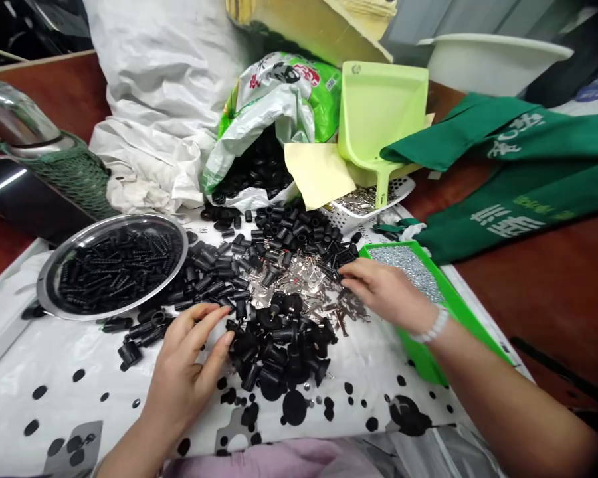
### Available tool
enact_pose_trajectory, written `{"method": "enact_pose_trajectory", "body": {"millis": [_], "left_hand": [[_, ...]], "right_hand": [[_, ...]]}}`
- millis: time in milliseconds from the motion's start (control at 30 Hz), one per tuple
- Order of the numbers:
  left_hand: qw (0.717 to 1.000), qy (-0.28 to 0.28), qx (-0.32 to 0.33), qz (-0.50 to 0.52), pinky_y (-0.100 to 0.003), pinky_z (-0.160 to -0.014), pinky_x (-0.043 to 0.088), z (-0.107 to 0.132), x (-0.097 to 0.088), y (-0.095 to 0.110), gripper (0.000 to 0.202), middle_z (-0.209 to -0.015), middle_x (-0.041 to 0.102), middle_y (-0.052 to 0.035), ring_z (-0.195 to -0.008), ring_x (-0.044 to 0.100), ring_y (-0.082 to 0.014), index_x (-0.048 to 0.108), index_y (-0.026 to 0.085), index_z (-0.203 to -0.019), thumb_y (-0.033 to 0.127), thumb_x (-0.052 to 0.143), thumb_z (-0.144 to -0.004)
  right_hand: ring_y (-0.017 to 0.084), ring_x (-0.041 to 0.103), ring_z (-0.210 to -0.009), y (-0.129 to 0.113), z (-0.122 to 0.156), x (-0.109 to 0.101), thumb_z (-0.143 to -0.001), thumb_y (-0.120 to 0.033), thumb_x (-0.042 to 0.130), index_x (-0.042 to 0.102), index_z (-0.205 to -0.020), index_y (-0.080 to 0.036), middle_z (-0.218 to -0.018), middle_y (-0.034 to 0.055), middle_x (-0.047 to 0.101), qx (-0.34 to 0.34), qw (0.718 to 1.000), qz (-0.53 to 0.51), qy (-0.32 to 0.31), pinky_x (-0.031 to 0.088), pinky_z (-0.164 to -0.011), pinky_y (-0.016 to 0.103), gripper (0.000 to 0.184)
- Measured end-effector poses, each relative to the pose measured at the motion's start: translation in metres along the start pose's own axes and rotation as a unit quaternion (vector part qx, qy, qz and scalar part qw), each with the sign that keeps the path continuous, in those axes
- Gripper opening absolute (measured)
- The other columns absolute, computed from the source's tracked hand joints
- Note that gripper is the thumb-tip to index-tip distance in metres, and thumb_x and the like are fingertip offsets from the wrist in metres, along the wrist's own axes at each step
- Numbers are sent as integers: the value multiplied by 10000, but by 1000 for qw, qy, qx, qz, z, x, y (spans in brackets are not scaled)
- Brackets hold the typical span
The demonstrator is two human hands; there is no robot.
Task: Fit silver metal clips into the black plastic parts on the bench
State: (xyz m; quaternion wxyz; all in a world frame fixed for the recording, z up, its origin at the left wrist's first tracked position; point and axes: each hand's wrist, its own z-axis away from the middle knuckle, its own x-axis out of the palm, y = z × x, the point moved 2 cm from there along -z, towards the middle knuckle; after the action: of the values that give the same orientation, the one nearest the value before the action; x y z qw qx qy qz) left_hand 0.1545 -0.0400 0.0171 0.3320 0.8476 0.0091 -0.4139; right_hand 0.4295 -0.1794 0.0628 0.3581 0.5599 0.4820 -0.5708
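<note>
My left hand (192,355) is at the left edge of a near pile of black plastic fittings (279,345), thumb and forefinger apart with nothing visibly held between them. On the other side, my right hand (386,292) has its thumb and fingers pinched together at the right edge of the heap. Whatever is in that pinch is too small or hidden to name. Between the hands lie thin silvery metal pieces (306,282), with a few red specks among them. Behind and to the left spread many short black plastic sleeves (214,265).
Black ribbed parts fill a round steel tray (44,292) at left. A green tray (471,325) holds small silvery pieces (406,265) at right. Further back are a plastic bag (323,93) of black parts, a yellow-green dustpan (383,106), a white basket (408,192) and green cloth (518,179).
</note>
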Motion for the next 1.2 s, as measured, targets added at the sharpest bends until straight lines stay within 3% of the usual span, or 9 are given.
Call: {"method": "enact_pose_trajectory", "body": {"millis": [133,267,433,567,700,867,1033,1200], "left_hand": [[1000,2,-6,-13,-403,-875,429,-11,-4,1,280,-1098,523,-81,-1023,519,-239,540,222,-1129,248,512,-851],[1000,3,-14,-23,-398,-890,429,-15,-12,-3,280,-1124,516,-89,-1053,509,-234,535,210,-1134,237,506,-857],[998,5,-9,-59,-385,-883,434,-33,-24,-7,242,-1085,548,-87,-1020,526,-217,559,184,-1091,245,500,-865],[993,-30,-2,-111,-400,-874,423,-70,-12,-3,226,-1012,601,-76,-970,543,-225,597,183,-1039,286,523,-853],[982,-101,18,-161,-406,-871,413,-105,18,5,241,-977,621,-84,-948,548,-236,618,162,-1031,279,568,-826],[973,-153,57,-166,-386,-842,421,-121,43,15,208,-898,628,-75,-897,565,-231,650,165,-948,303,605,-800],[961,-181,69,-199,-381,-833,423,-132,43,16,217,-882,636,-85,-891,577,-235,652,156,-943,317,592,-809],[945,-186,37,-265,-402,-838,425,-157,36,2,218,-910,641,-95,-919,579,-253,648,160,-951,319,575,-822]], "right_hand": [[144,571,-686,-6,-23,20,-836,-132,452,635,-824,-186,-811,42,613,-52,996,51,-47,389,-566,259,191],[135,516,-605,-12,-34,33,-793,-23,404,595,-703,-154,-767,68,571,-90,991,86,-43,316,-519,271,249],[140,505,-557,-3,-27,28,-784,-6,373,557,-687,-159,-719,69,571,-103,991,83,-16,306,-481,268,258],[148,552,-571,7,-14,14,-865,-143,367,562,-812,-164,-705,50,599,-85,995,48,15,395,-503,265,203],[149,591,-657,11,2,4,-895,-242,375,564,-899,-180,-776,49,628,-58,996,-44,51,473,-580,272,199],[168,630,-678,11,31,-6,-851,-341,483,635,-850,-208,-782,47,659,29,974,-199,106,527,-575,270,202],[112,581,-423,4,59,-4,-767,-370,597,681,-768,-239,-623,-1,661,87,926,-352,105,500,-395,172,155],[145,656,-525,2,71,28,-779,-291,602,698,-897,-288,-552,-19,650,79,871,-480,70,568,-532,177,152]]}}
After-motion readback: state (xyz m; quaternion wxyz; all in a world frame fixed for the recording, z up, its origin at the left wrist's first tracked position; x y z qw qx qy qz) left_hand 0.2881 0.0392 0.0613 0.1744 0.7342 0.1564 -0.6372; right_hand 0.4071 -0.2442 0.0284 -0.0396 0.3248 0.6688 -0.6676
